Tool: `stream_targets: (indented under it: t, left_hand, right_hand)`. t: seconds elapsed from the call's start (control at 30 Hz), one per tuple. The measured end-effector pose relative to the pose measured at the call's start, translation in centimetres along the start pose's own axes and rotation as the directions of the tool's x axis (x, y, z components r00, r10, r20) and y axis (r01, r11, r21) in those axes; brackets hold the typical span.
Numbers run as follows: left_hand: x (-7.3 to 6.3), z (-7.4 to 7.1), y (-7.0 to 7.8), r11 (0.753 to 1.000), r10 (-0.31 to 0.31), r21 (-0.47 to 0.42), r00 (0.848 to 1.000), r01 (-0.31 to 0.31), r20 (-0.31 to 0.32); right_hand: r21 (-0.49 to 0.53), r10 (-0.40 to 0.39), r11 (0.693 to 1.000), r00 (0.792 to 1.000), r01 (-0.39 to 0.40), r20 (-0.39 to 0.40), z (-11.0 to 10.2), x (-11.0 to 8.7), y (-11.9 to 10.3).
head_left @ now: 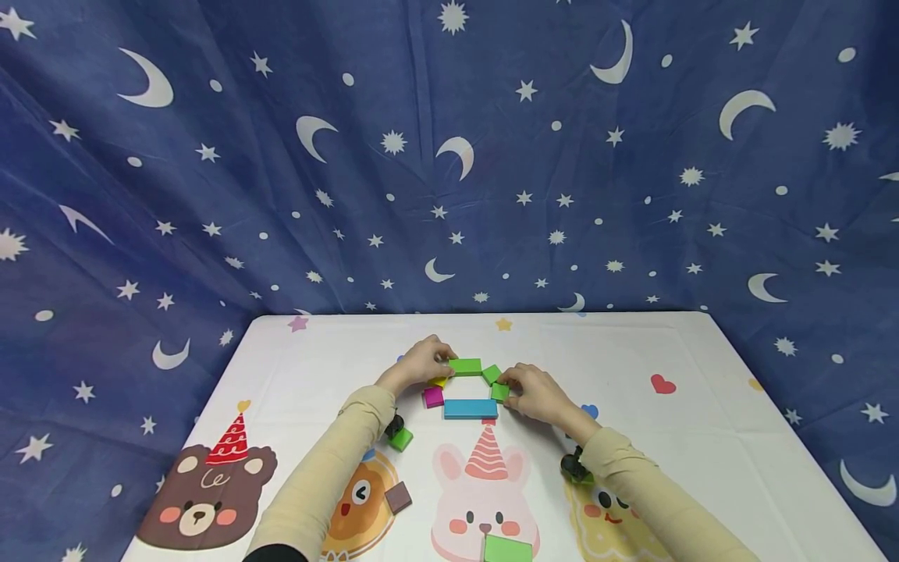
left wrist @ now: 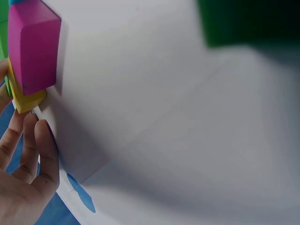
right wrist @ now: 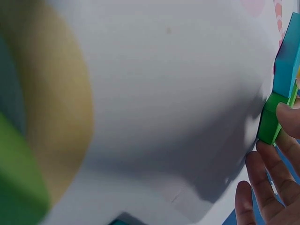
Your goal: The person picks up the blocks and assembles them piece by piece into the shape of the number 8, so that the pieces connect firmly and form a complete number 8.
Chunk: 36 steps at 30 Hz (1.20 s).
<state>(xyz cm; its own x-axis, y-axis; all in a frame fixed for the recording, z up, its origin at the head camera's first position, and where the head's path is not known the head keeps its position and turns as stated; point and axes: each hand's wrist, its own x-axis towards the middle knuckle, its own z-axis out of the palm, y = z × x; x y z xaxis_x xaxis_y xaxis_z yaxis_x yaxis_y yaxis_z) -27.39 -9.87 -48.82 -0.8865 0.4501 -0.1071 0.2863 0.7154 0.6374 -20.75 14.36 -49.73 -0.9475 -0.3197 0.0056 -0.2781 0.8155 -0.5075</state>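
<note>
- head, 6 o'clock: light green block (head_left: 508,549) cut by bottom edge; yellow block (head_left: 439,383) mostly hidden by left hand (head_left: 421,362)
- head, 7 o'clock: black thing (head_left: 395,426) partly behind left sleeve (head_left: 330,460), too small to tell
- head, 5 o'clock: dark lump (head_left: 572,468), same problem, covers part of a green piece (head_left: 584,479)
- left wrist, 2 o'clock: dark green shape (left wrist: 258,21) blurred, cut off
- left wrist, 8 o'clock: left hand clipped by left edge
- right wrist, 8 o'clock: green shape (right wrist: 18,183) smeared, cut off
- right wrist, 6 o'clock: dark sliver (right wrist: 123,220), can't tell what
- right wrist, 2 to 4 o'clock: blue block (right wrist: 287,65), right hand (right wrist: 283,187) run off edge
</note>
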Motion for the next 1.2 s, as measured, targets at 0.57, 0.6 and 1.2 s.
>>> stream_targets:
  t: [0.57,0.6,1.2]
  left_hand:
    - [-0.7,-0.9,-0.6,0.998,-0.026,-0.06,0.999,0.028,0.045]
    - [-0.8,-1.0,-0.7,0.998,-0.017,-0.065,0.999,0.02,0.046]
    - [-3.6,-2.1,-1.6,0.99,0.04,-0.137,0.998,-0.034,0.041]
  right_hand:
    - [0.016,0.01,1.0,1.0,-0.01,0.006,0.1,-0.1,0.2]
    - [0.016,0.011,1.0,1.0,-0.011,0.006,0.1,-0.1,0.2]
    - [0.018,0.006,1.0,1.0,-0.006,0.011,-0.1,-0.2,0.1]
